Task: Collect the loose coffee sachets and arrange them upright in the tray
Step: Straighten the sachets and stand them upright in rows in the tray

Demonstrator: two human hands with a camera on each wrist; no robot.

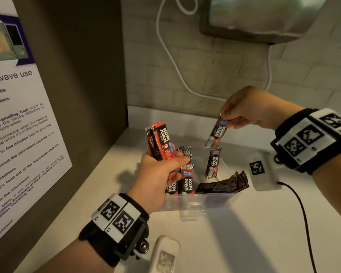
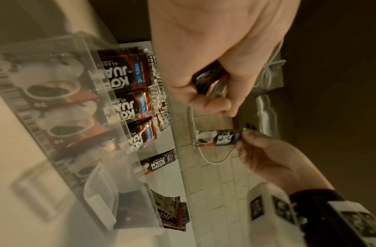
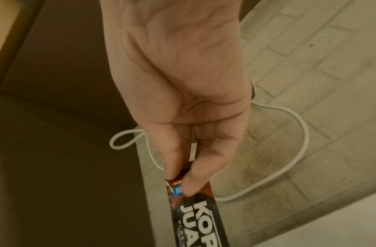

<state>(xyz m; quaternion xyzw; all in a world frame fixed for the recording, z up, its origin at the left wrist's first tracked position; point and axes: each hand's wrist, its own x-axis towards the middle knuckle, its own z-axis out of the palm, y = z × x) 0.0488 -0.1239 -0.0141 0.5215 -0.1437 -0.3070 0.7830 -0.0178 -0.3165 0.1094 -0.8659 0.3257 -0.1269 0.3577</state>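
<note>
Fingers (image 3: 189, 182) of right hand (image 1: 250, 109) pinching the top seal of a single sachet (image 1: 217, 133), hanging tilted, lower end just over the far rim of the clear tray (image 1: 201, 198). Left hand (image 1: 158, 180) curled round a fanned bundle of sachets (image 1: 161, 142), held over the tray's left end. Inside the tray: several upright sachets (image 1: 186, 182) packed at the left, one upright sachet (image 1: 213, 162) leaning near the middle, a few flat sachets (image 1: 224, 185) lying at the right with ends poking over the rim. Tray resting on the white table (image 1: 244, 233). Judged light, thin and floppy, with slick foil faces; likely to bend or slide if held mid-body. Best taken by the crimped top seal, as now, and lowered bottom-first against a standing neighbour so as not to topple. Loose upright ones probably prone to falling until the row fills.
</note>
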